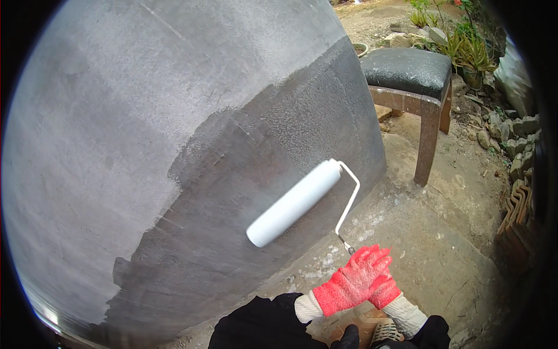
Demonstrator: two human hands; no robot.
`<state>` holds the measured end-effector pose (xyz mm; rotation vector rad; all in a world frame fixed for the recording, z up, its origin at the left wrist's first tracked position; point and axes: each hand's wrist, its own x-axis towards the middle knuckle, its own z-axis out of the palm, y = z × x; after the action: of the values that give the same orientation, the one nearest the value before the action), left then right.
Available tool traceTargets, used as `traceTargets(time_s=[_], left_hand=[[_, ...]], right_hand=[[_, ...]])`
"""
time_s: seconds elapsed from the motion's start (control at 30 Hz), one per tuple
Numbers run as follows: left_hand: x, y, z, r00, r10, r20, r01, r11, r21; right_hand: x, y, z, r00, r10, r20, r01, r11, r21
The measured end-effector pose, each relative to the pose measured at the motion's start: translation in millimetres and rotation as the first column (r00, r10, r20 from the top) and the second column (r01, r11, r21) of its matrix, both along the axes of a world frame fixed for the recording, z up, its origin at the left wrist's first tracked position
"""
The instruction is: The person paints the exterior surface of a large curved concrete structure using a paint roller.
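Both my hands wear red, white-dusted work gloves with cream cuffs and meet at the handle of a paint roller (294, 203). My left hand (347, 283) is closed about the handle and overlaps my right hand (385, 291), whose fingers are partly hidden. A bent white wire frame runs from the handle up to the pale, light-blue-white roller sleeve. The sleeve lies slantwise against a large grey surface (116, 128). Lighter grey covers its upper left; a darker patch (215, 232) with an uneven edge spans the lower right, behind the roller.
A wooden stool (429, 139) with a dusty black seat stands beyond the surface's right edge. White flecks mark the concrete ground (424, 232). Stacked roof tiles (517, 215), stones and potted plants (471, 52) line the right side. A shoe (386, 330) shows below my hands.
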<state>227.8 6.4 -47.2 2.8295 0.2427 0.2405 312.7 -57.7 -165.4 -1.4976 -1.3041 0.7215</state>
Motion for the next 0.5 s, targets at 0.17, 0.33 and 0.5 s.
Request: traceTargets(time_s=[0.17, 0.33, 0.5], left_hand=[[4.7, 23.0, 64.9, 0.959, 0.106, 0.263, -0.152, 0.975, 0.163], [-0.4, 23.2, 102.9, 0.922, 0.061, 0.384, -0.151, 0.966, 0.208], [-27.6, 3.6, 63.4, 0.970, -0.099, 0.223, 0.056, 0.979, 0.194]], right_hand=[[12.8, 36.3, 79.3, 0.977, 0.039, -0.211, 0.013, 0.971, 0.241], [25.8, 43.1, 137.8, 0.955, 0.194, -0.223, -0.139, 0.960, 0.244], [21.0, 8.4, 109.2, 0.888, 0.011, 0.460, -0.141, 0.958, 0.249]])
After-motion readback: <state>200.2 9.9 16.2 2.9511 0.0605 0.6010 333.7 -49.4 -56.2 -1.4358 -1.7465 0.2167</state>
